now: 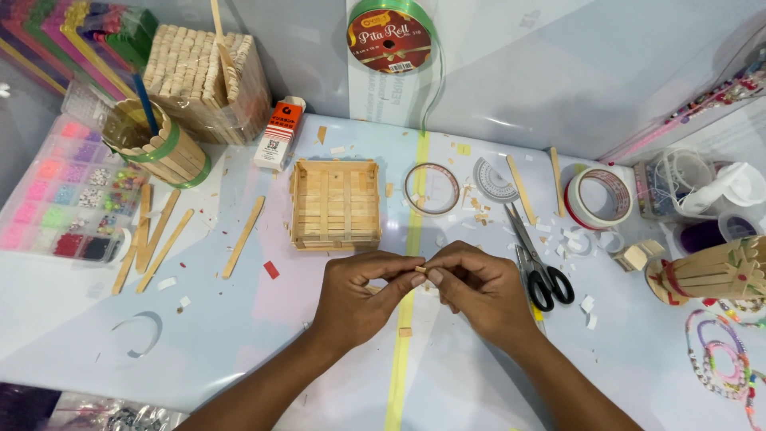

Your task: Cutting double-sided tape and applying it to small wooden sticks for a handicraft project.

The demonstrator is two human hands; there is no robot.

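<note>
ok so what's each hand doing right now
left hand: pinched shut on small wooden piece
right hand: pinched shut on the same piece

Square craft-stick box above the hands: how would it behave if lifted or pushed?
The craft-stick box is probably light and fairly stiff, being thin wooden sticks stacked in layers. Its flat, wide base suggests it would slide on the glossy table rather than tip or roll. Joints may be fragile; squeezing the walls could pop sticks loose.
</note>
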